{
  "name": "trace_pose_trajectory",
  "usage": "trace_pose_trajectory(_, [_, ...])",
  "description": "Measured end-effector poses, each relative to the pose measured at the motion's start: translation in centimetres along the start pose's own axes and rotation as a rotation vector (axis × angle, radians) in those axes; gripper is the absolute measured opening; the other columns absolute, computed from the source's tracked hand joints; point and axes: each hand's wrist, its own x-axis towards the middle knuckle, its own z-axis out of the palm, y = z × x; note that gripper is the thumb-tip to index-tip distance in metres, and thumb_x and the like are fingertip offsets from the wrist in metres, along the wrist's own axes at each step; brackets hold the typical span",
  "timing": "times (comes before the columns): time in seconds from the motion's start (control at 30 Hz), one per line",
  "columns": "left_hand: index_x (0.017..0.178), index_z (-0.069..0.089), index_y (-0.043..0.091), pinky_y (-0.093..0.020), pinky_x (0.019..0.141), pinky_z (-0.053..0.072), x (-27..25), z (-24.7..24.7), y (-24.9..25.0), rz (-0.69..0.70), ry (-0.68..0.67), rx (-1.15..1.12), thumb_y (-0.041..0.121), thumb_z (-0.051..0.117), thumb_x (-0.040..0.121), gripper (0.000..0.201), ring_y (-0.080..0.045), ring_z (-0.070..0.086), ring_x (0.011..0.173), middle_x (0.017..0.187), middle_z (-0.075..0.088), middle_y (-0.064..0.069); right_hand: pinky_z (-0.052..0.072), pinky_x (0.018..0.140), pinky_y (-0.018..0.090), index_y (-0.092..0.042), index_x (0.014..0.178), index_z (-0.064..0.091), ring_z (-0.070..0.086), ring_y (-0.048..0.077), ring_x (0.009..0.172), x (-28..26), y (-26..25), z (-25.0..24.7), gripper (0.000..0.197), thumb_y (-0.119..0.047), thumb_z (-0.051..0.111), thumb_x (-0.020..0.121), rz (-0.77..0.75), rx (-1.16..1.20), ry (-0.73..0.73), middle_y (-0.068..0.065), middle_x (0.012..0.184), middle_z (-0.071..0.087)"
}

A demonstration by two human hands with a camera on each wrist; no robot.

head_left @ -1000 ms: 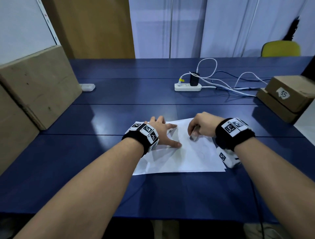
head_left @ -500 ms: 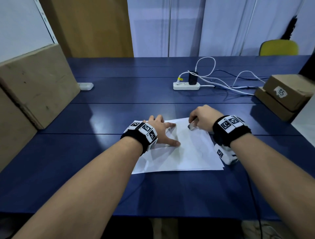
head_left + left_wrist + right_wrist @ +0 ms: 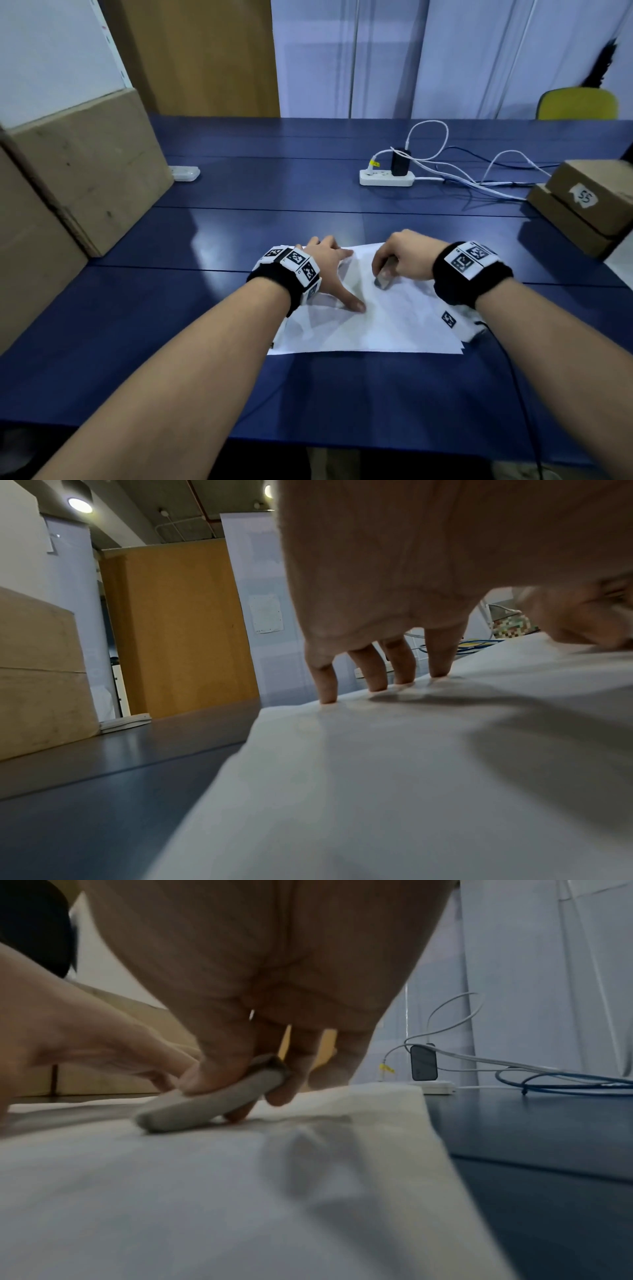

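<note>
A white sheet of paper [image 3: 376,329] lies on the blue table [image 3: 171,342]; it also fills the left wrist view [image 3: 411,777] and the right wrist view [image 3: 205,1191]. My left hand [image 3: 329,274] is spread flat on the sheet's left part, straight fingertips [image 3: 373,685] pressing it down. My right hand [image 3: 400,260] pinches a worn grey eraser [image 3: 383,279] between thumb and fingers. The eraser [image 3: 212,1104] tilts with its lower end touching the paper near the far edge.
Large cardboard boxes [image 3: 85,178] stand along the left. A white power strip [image 3: 387,178] with a black charger and trailing cables [image 3: 479,178] lies at the back. Two stacked small boxes [image 3: 582,209] sit at the right. A yellow chair back [image 3: 579,108] shows beyond the table.
My right hand with the eraser slid away toward the sheet's far edge, then came back toward me and slightly down the page. The left hand stayed pressed on the paper.
</note>
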Motion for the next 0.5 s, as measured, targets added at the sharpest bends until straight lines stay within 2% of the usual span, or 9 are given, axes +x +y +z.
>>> trace_pose_trajectory(0.1, [0.152, 0.03, 0.037, -0.051, 0.106, 0.035, 0.03, 0.06, 0.05, 0.008, 0.003, 0.01, 0.092, 0.067, 0.042, 0.127, -0.025, 0.034, 0.13, 0.14, 0.039, 0.004, 0.051, 0.067, 0.023, -0.023, 0.085, 0.075, 0.067, 0.011, 0.079, 0.87, 0.22, -0.23, 0.011, -0.021, 0.077, 0.074, 0.053, 0.0, 0.172, -0.007, 0.076, 0.074])
trace_pose_trajectory(0.13, [0.152, 0.03, 0.037, -0.051, 0.107, 0.035, 0.03, 0.17, 0.02, 0.009, 0.005, 0.011, 0.092, 0.067, 0.042, 0.128, -0.025, 0.034, 0.13, 0.14, 0.039, 0.004, 0.05, 0.065, 0.022, -0.023, 0.084, 0.075, 0.067, 0.011, 0.078, 0.97, 0.27, -0.25, 0.011, -0.021, 0.077, 0.074, 0.061, 0.013, 0.173, -0.007, 0.074, 0.073])
trace_pose_trajectory(0.27, [0.154, 0.025, 0.038, -0.051, 0.108, 0.034, 0.16, 0.27, -0.13, 0.005, 0.001, 0.02, 0.093, 0.066, 0.042, 0.131, -0.025, 0.032, 0.133, 0.144, 0.036, 0.004, 0.049, 0.068, 0.02, -0.028, 0.085, 0.078, 0.063, 0.001, 0.073, 0.49, -0.39, 0.13, 0.014, -0.02, 0.078, 0.074, -0.024, 0.027, -0.023, -0.011, 0.077, 0.073])
trace_pose_trajectory(0.3, [0.154, 0.024, 0.038, -0.051, 0.108, 0.034, 0.18, 0.19, -0.1, 0.004, -0.002, 0.019, 0.093, 0.065, 0.042, 0.132, -0.025, 0.032, 0.133, 0.144, 0.036, 0.004, 0.048, 0.068, 0.02, -0.028, 0.086, 0.078, 0.062, 0.0, 0.073, 0.54, -0.49, 0.19, 0.014, -0.02, 0.078, 0.075, -0.021, 0.02, -0.018, -0.011, 0.078, 0.073])
trace_pose_trajectory(0.4, [0.154, 0.025, 0.037, -0.05, 0.107, 0.036, 0.05, 0.2, -0.04, 0.01, -0.002, -0.004, 0.091, 0.067, 0.043, 0.131, -0.025, 0.033, 0.132, 0.144, 0.036, 0.003, 0.048, 0.068, 0.021, -0.026, 0.087, 0.075, 0.062, 0.0, 0.07, 0.7, -0.3, 0.0, 0.011, -0.02, 0.076, 0.078, 0.035, 0.019, 0.123, -0.009, 0.078, 0.073])
trace_pose_trajectory(0.43, [0.154, 0.026, 0.035, -0.049, 0.108, 0.037, -0.03, 0.22, -0.05, 0.012, 0.001, -0.018, 0.09, 0.069, 0.045, 0.13, -0.025, 0.032, 0.132, 0.145, 0.036, 0.003, 0.049, 0.068, 0.022, -0.026, 0.087, 0.075, 0.063, 0.002, 0.071, 0.64, -0.26, -0.1, 0.012, -0.019, 0.076, 0.077, 0.045, 0.026, 0.132, -0.008, 0.078, 0.074])
trace_pose_trajectory(0.5, [0.154, 0.027, 0.032, -0.047, 0.11, 0.036, -0.29, 0.21, 0.0, 0.011, 0.007, -0.051, 0.086, 0.073, 0.047, 0.129, -0.025, 0.032, 0.133, 0.145, 0.037, 0.002, 0.053, 0.073, 0.025, -0.028, 0.084, 0.076, 0.067, 0.006, 0.077, 0.25, -0.31, -0.07, 0.014, -0.017, 0.076, 0.076, 0.034, 0.03, 0.06, -0.009, 0.079, 0.074])
